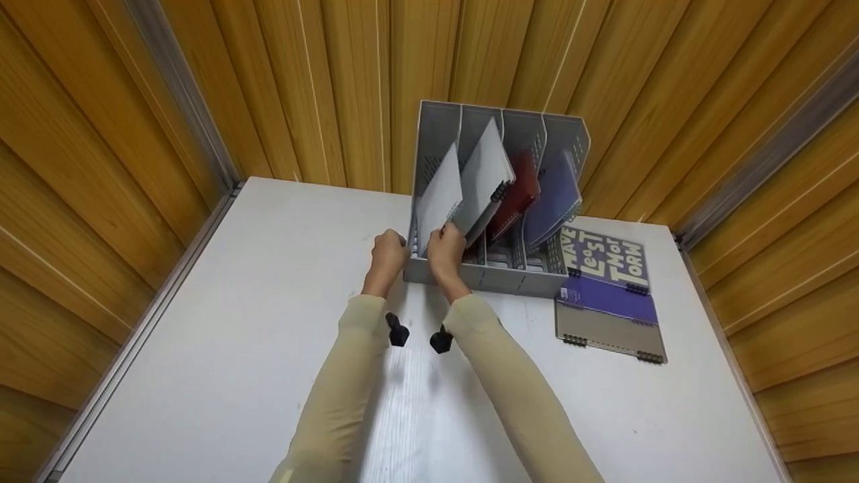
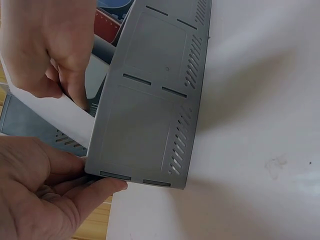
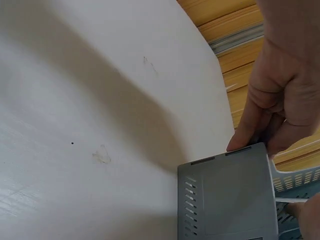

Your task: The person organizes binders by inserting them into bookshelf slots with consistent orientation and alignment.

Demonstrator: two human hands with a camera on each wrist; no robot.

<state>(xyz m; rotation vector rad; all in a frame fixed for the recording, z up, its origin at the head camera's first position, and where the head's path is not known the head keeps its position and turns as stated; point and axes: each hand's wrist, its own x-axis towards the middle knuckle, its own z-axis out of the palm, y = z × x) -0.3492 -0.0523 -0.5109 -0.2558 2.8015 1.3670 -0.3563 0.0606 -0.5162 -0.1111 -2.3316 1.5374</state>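
Observation:
A grey file rack [image 1: 523,282] with several upright compartments stands toward the back of the table. My left hand [image 1: 389,256] grips its front left corner; the left wrist view shows thumb and fingers around that edge [image 2: 137,135]. In the leftmost compartment leans a white notebook [image 1: 439,191], which my right hand [image 1: 447,251] pinches at its front edge. A pale notebook with black rings [image 1: 486,178] leans in the compartment beside it. Farther right are a red notebook [image 1: 518,191] and a bluish-purple notebook [image 1: 553,198], one in each compartment.
Right of the rack lie overlapping notebooks: one with large lettering [image 1: 607,258], a purple one [image 1: 611,298] and a brown one with black rings [image 1: 607,330]. Wood-patterned walls [image 1: 335,87] enclose the white table [image 1: 221,322] at the back and sides.

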